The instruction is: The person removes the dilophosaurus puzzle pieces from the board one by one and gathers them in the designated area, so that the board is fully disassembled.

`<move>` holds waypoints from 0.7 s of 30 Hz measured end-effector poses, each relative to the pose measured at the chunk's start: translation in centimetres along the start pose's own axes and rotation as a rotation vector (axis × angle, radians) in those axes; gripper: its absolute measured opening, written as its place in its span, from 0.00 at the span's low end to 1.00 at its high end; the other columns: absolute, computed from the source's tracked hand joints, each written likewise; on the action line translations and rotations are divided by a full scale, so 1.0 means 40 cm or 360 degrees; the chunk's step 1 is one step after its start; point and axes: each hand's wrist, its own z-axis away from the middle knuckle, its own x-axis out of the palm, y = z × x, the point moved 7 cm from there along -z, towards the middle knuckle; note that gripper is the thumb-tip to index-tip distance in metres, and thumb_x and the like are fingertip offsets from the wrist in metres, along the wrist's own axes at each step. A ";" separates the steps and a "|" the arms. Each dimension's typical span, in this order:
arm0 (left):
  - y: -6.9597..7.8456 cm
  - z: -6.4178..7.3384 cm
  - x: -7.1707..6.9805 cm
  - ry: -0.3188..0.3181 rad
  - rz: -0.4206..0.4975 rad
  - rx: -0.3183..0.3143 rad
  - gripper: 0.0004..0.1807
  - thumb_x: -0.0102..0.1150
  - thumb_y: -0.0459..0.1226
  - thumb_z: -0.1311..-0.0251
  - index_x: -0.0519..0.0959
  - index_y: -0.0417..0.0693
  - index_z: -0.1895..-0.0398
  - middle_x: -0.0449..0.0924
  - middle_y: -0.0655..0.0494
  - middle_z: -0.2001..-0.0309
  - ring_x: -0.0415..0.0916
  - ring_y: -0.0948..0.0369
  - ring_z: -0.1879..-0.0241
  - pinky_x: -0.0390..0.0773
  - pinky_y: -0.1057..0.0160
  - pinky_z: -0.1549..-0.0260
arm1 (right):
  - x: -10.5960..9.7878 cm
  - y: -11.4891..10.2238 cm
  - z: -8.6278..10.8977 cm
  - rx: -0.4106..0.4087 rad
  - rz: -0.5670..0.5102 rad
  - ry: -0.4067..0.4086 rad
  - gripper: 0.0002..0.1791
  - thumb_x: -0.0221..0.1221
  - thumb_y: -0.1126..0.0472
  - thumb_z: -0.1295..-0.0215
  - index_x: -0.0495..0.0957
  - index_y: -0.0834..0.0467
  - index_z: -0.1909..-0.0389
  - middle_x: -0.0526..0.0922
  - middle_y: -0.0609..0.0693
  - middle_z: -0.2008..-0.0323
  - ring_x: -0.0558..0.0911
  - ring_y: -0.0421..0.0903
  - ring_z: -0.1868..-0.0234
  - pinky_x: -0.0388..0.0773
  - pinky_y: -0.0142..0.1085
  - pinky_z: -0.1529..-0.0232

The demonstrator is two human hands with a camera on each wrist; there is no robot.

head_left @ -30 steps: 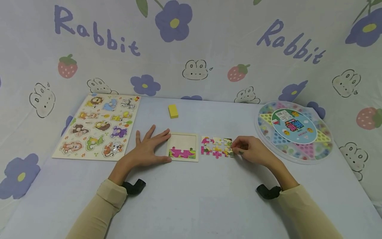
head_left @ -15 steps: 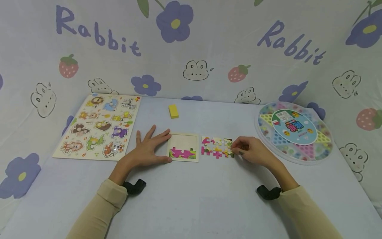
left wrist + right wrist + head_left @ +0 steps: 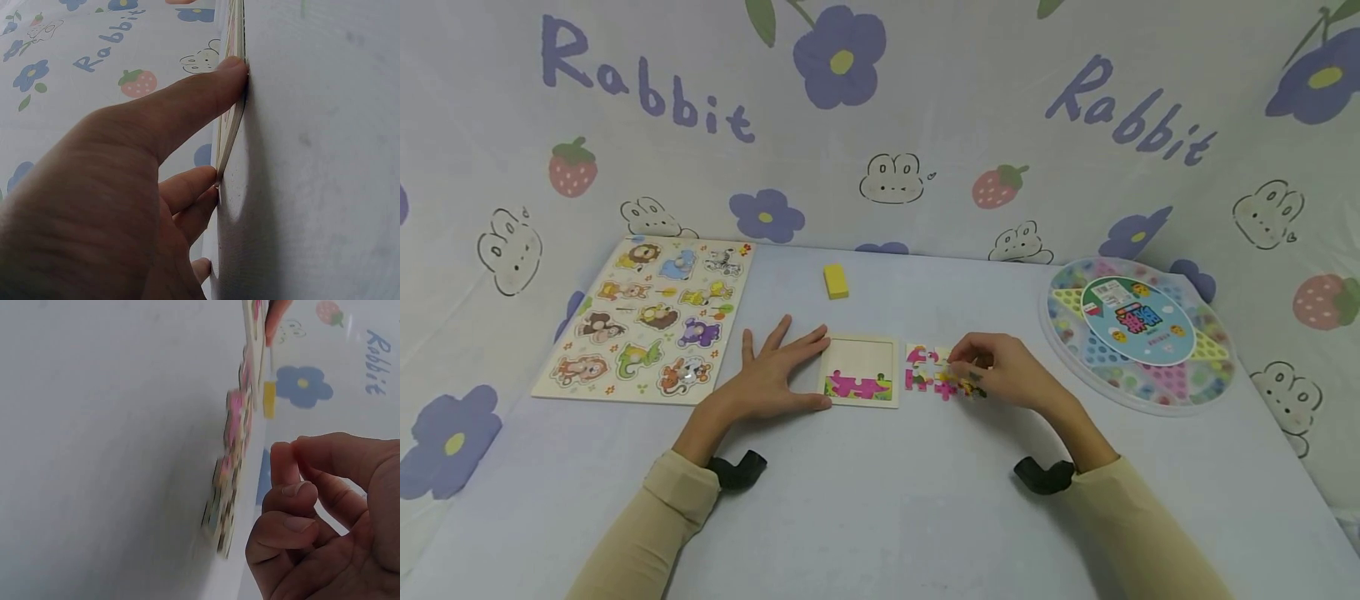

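Note:
My left hand [image 3: 767, 375] lies spread on the left side of a small square wooden puzzle tray [image 3: 861, 405], thumb and fingertips at its left edge. Pink and green jigsaw pieces [image 3: 859, 387] fill the tray's lower part; bare wood shows above them. Just right of the tray, several loose jigsaw pieces [image 3: 917, 381] lie in rows on the table. Over their right part hovers my right hand [image 3: 1007, 371], hiding some of them. In the right wrist view its fingers are curled, with thumb and index tips [image 3: 284, 456] together and no piece visible between them.
A large animal puzzle board [image 3: 655, 321] lies at the left. A yellow block [image 3: 836, 281] sits behind the tray. At the right is a round, clear-lidded game box [image 3: 1138, 333]. A patterned cloth [image 3: 955, 108] hangs behind the table.
My right hand has moved left from the right edge of the loose pieces to above them. The left hand and the tray have stayed in place.

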 end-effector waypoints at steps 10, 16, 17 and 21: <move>0.000 0.001 -0.003 0.0002 -0.0011 0.0010 0.52 0.72 0.60 0.43 0.63 0.58 0.17 0.52 0.61 0.13 0.27 0.42 0.12 0.13 0.23 0.26 | 0.090 -0.095 -0.060 -0.0115 -0.0023 -0.0131 0.07 0.65 0.60 0.27 0.86 0.55 0.52 0.87 0.50 0.61 0.79 0.44 0.69 0.76 0.32 0.70; -0.001 0.002 -0.003 0.0001 -0.0013 0.0004 0.52 0.72 0.61 0.43 0.63 0.59 0.17 0.52 0.62 0.13 0.27 0.43 0.12 0.14 0.23 0.26 | 0.144 -0.149 -0.095 -0.0222 0.0039 -0.0185 0.07 0.65 0.60 0.26 0.87 0.54 0.52 0.88 0.48 0.63 0.77 0.41 0.69 0.74 0.30 0.67; -0.001 0.002 -0.003 0.0002 -0.0011 0.0005 0.52 0.72 0.61 0.42 0.63 0.59 0.17 0.52 0.62 0.13 0.27 0.43 0.12 0.14 0.23 0.26 | 0.152 -0.158 -0.100 -0.0240 0.0037 -0.0199 0.07 0.65 0.60 0.27 0.87 0.55 0.52 0.88 0.48 0.63 0.77 0.41 0.70 0.74 0.30 0.68; 0.001 0.003 -0.005 0.0003 -0.0004 0.0013 0.52 0.72 0.61 0.42 0.63 0.59 0.17 0.52 0.62 0.13 0.27 0.42 0.12 0.14 0.23 0.27 | 0.181 -0.186 -0.119 -0.0290 0.0038 -0.0266 0.08 0.64 0.62 0.27 0.87 0.56 0.51 0.88 0.49 0.61 0.77 0.40 0.71 0.75 0.29 0.68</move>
